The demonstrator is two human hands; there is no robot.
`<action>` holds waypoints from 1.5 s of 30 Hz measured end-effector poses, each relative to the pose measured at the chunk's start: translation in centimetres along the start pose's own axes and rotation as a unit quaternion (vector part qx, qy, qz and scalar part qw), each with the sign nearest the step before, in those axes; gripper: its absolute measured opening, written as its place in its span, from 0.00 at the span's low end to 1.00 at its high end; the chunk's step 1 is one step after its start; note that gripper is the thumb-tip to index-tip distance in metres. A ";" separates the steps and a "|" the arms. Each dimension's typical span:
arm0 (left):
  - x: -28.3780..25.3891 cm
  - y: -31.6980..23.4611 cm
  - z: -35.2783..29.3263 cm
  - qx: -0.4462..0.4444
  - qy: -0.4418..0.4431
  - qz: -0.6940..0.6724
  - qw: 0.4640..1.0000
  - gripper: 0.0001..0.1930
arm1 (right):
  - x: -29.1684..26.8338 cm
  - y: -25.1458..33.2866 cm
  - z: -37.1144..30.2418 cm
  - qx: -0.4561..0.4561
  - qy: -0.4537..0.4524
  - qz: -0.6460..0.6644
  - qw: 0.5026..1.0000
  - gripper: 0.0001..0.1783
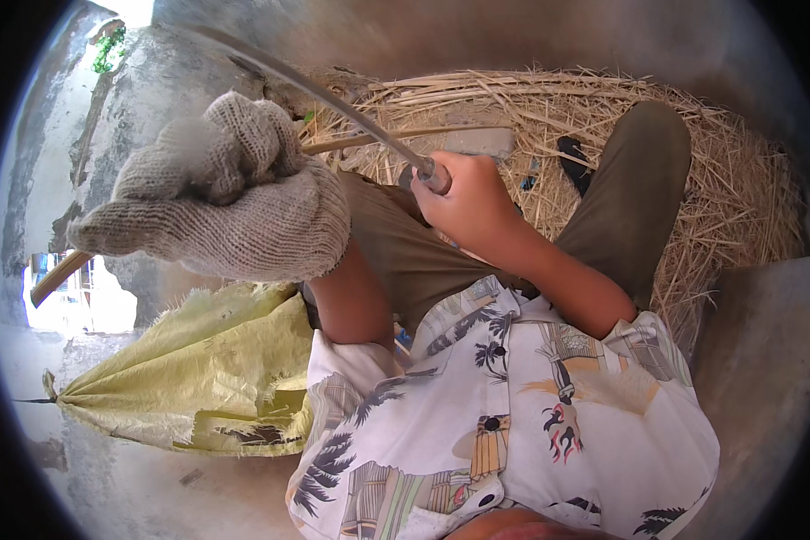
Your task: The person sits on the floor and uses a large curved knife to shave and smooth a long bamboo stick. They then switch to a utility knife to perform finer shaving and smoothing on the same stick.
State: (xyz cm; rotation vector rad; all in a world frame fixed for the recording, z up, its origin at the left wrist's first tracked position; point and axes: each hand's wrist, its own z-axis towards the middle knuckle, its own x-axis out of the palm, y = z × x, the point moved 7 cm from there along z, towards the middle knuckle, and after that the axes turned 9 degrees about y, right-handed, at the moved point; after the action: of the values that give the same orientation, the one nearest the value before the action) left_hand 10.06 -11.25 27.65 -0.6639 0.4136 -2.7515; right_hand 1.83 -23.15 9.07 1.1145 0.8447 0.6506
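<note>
My left hand wears a thick grey-beige knitted glove, its fingers curled round a bamboo strip. One end of the bamboo strip sticks out below the glove at the left; a thinner length runs out to the right, past the blade. My right hand is bare and closed on the handle of a long, narrow, slightly curved knife. Its metal collar shows at the fist, while most of the handle is hidden. From there the blade slants up and left, above the glove and apart from it.
Straw-like shavings cover the floor ahead and to the right. A flat grey block and a black sandal lie among them. To my left hangs a torn yellow woven sheet, tied at one corner, before a weathered wall.
</note>
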 end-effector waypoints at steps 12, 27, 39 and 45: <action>0.5 -1.3 0.4 -0.014 0.162 0.041 0.986 0.32 | 0.4 -0.5 0.3 -0.038 -0.026 -0.043 0.998 0.14; 0.8 0.2 -0.1 -0.015 0.167 0.083 0.982 0.31 | 1.1 -2.1 0.7 0.057 0.034 -0.034 0.997 0.11; 0.9 1.2 -0.6 0.008 0.175 0.071 0.982 0.26 | 1.0 -2.6 0.8 0.034 -0.007 -0.048 0.998 0.13; 1.0 2.5 -0.7 -0.007 0.134 0.072 0.988 0.33 | 0.5 -3.2 1.1 0.067 0.000 -0.069 0.995 0.13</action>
State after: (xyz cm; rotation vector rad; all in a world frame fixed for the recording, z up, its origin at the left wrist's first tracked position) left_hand 9.34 -13.70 26.62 -0.2548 0.5163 -2.7053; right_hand 3.13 -24.25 6.13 1.1649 0.9687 0.4842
